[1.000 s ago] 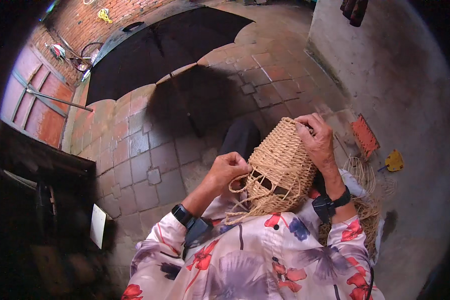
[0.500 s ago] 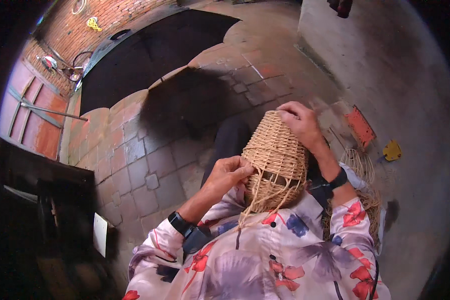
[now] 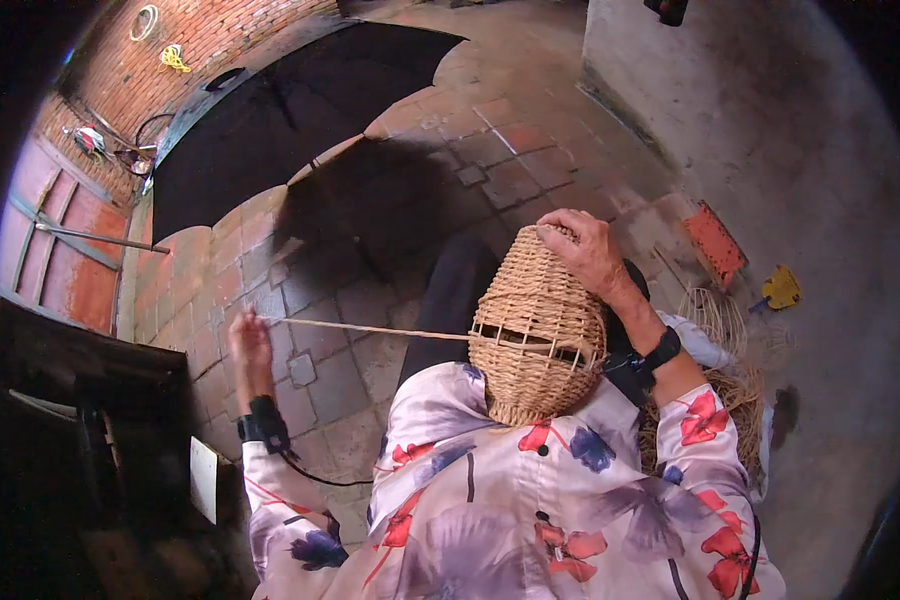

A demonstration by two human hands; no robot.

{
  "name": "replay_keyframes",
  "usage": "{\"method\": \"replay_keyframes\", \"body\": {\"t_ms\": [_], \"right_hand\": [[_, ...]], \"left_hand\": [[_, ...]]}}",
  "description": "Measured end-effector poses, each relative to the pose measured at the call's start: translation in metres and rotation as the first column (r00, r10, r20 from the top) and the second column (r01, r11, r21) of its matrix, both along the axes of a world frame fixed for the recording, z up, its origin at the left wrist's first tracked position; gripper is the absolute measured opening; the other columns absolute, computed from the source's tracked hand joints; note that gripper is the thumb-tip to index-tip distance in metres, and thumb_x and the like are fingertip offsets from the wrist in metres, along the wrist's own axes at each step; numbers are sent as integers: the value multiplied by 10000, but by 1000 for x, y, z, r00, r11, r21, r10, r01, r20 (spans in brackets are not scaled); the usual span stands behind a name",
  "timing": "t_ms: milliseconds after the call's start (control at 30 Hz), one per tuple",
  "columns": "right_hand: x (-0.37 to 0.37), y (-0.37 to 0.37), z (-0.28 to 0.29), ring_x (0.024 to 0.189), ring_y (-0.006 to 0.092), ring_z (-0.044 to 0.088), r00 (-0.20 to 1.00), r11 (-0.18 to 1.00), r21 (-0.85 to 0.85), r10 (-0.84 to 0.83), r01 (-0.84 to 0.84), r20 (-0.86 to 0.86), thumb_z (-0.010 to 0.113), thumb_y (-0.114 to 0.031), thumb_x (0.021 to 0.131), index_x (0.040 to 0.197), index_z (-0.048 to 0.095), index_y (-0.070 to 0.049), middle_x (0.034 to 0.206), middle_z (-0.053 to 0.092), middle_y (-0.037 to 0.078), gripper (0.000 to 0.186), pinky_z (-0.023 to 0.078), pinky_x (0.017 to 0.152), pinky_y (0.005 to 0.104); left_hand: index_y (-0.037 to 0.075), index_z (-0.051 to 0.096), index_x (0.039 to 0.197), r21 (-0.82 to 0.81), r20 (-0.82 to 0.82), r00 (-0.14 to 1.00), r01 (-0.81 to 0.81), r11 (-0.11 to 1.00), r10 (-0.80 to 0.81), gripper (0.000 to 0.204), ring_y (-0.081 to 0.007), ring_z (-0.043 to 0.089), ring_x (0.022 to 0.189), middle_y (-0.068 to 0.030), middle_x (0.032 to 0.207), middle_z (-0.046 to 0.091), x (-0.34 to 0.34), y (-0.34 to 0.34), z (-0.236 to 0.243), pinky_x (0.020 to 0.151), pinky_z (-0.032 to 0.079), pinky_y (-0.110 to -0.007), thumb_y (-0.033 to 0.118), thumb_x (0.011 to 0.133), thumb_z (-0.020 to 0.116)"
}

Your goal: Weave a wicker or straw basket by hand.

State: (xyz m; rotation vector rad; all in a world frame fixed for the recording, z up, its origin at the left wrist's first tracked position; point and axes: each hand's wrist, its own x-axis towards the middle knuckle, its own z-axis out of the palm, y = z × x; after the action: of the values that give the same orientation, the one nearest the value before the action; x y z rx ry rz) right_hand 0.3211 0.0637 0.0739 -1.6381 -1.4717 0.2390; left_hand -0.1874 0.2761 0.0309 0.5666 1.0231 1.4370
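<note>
Across the lap, against the front of a flowered shirt (image 3: 460, 545), a tan basket (image 3: 535, 285) is held on its side, its narrower end pointed away from the body and its rounded end set against the cloth. It is woven of twisted cord in close, even rows that are stacked like thin ropes, and its sides are bellied out at the middle. Around that widest part the weave is broken by a long gap, where a dark inside is shown and is crossed by several thin, pale ribs. Below the gap, close rows are seen again down to the rounded end.

From the left edge of the gap a single strand (image 3: 375, 328) is stretched, taut and nearly straight, out to the left hand (image 3: 251, 345), by whose fingers, somewhat blurred, its far part is pinched. By the right hand (image 3: 582, 245) the narrow end is gripped, with the fingers curled over its edge; where the thumb is placed cannot be told.

Beside the right forearm a heap of loose cord (image 3: 720, 395) is piled. Farther out, a yellow object (image 3: 782, 288) is seen on the floor (image 3: 820, 400).
</note>
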Motion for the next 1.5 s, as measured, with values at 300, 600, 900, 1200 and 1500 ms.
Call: {"method": "replay_keyframes", "body": {"t_ms": [300,600,900,1200,1500], "right_hand": [[2,-2,4,868,318,611,1000,999,-28,-23,22,-20,614,-288,849,900,656,-51,888,662,122,247,472,784,395],[3,-2,-1,850,304,610,1000,1000,-17,-23,23,-7,600,-284,846,899,660,-48,881,663,118,250,472,784,385],[4,2,-3,831,318,614,999,999,27,24,-25,46,619,-316,825,839,665,-58,848,660,126,263,470,771,415],[-14,25,42,864,370,650,945,851,-491,-20,187,326,552,-438,755,882,721,-90,903,680,188,407,505,790,451],[9,3,17,806,333,630,990,984,-170,72,-50,125,627,-305,758,848,686,-38,843,654,152,288,493,715,399]], "left_hand": [[80,633,1123,-218,-749,241,791,572,-618,319,-82,555,612,-15,805,639,199,-142,67,529,446,-244,206,835,686],[-13,637,960,-24,-967,72,929,370,-243,158,-249,645,707,-168,790,648,227,-163,56,643,484,-335,115,873,602],[-4,634,890,-23,-962,99,900,435,-255,138,-181,573,605,-98,681,610,222,-148,35,550,445,-304,120,890,575],[54,567,987,-224,-163,535,799,559,-829,89,-139,628,768,-58,925,628,178,-137,28,707,535,-252,73,900,569],[28,619,1011,-147,-420,566,729,668,-709,124,-127,638,789,-45,905,653,128,-123,51,725,529,-259,92,908,590]]}}
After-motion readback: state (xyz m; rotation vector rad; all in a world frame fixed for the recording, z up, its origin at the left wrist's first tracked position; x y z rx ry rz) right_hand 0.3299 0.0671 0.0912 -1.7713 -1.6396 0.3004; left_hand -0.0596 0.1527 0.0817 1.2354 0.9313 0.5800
